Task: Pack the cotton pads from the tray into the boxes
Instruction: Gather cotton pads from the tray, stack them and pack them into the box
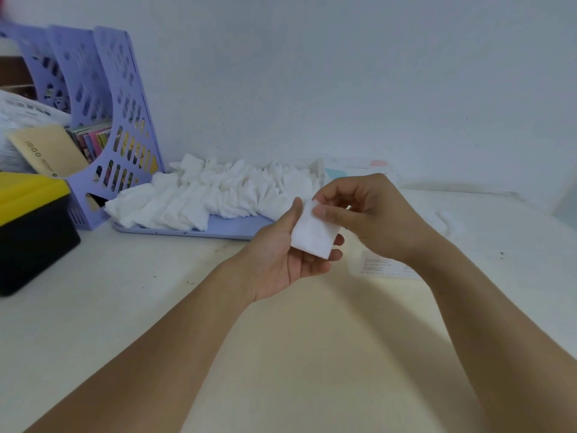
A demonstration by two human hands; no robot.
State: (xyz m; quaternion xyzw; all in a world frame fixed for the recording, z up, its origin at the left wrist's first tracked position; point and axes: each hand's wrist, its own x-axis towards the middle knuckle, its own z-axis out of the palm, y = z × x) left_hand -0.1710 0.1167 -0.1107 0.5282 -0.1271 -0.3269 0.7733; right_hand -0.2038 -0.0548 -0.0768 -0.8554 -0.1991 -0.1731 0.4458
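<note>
With our left hand [290,260] cradling a cotton pad [313,234] our right hand [359,210] pinches, we risk tearing it by tugging.

My pale table [131,307] carries a lilac tray [231,228] heaped with white cotton pads [199,195] by the wall, a lilac file rack [103,126] to its left, a black box with a yellow lid [31,232] at the left edge, and a printed sheet [379,264] under my right wrist.
</note>
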